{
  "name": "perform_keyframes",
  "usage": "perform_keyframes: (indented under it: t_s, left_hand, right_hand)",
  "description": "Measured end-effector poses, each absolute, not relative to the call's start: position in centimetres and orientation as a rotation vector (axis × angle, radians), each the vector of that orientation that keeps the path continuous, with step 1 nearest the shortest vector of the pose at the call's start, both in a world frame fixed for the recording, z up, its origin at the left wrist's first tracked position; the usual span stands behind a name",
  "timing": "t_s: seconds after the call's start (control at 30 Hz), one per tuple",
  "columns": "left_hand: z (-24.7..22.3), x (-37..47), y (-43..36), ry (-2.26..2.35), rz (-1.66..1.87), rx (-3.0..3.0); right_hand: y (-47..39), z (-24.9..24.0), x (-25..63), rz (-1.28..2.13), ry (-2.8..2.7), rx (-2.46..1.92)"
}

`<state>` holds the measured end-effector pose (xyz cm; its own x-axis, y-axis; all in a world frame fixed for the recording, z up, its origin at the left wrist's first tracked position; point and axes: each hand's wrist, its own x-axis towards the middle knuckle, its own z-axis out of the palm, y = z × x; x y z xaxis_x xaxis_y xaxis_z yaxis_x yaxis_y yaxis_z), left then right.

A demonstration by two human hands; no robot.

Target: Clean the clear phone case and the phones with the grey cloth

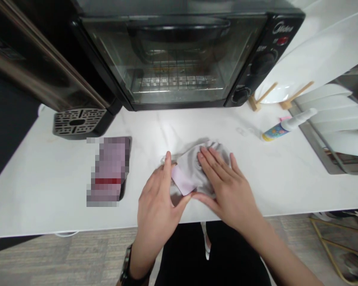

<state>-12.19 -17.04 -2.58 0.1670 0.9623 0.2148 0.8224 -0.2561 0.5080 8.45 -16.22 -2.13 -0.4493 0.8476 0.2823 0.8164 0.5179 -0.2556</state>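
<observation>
A bunched grey cloth [193, 163] lies on the white counter near its front edge, with a smooth pale pink piece [183, 180] at its left side. My right hand [226, 180] rests flat on the cloth, fingers stretched out and slightly apart. Beside the pink piece is my left hand [161, 194], its index finger pointing up and its thumb reaching toward my right thumb. Something small and clear [163, 160] shows just behind my left fingertips. What lies under the cloth is hidden.
A black toaster oven [179, 105] stands behind my hands. On the left are a pixelated phone-like object [111, 167] and a drip tray [77, 121]. A spray bottle [276, 132] lies at the right, near plates [343, 123] and a wooden stand [255, 105].
</observation>
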Motion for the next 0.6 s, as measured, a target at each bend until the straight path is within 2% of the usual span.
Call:
perform_keyframes:
  t_s: [0.13, 0.2, 0.33, 0.43, 0.6]
  left_hand:
    - [-2.6, -12.2, -17.1, 1.722, 0.740, 2.145]
    - [-2.6, -12.2, -17.2, 1.721, 0.729, 2.122]
    - [-2.6, -12.0, -17.2, 1.723, 0.734, 2.105]
    - [-2.6, -12.1, -17.1, 1.743, 0.732, 2.089]
    - [-2.4, -12.2, -17.1, 1.729, 0.692, 2.107]
  right_hand:
    - [-17.7, -2.0, 6.6, 0.361, -2.506, -1.055]
    - [-18.5, -1.8, 7.6, 0.388, -2.504, -1.086]
    - [-16.7, -2.1, 10.2, 0.108, -2.348, -1.461]
    - [-15.1, -2.4, 8.9, 0.026, -2.297, -1.475]
    - [-17.0, -1.9, 7.6, 0.320, -2.493, -1.125]
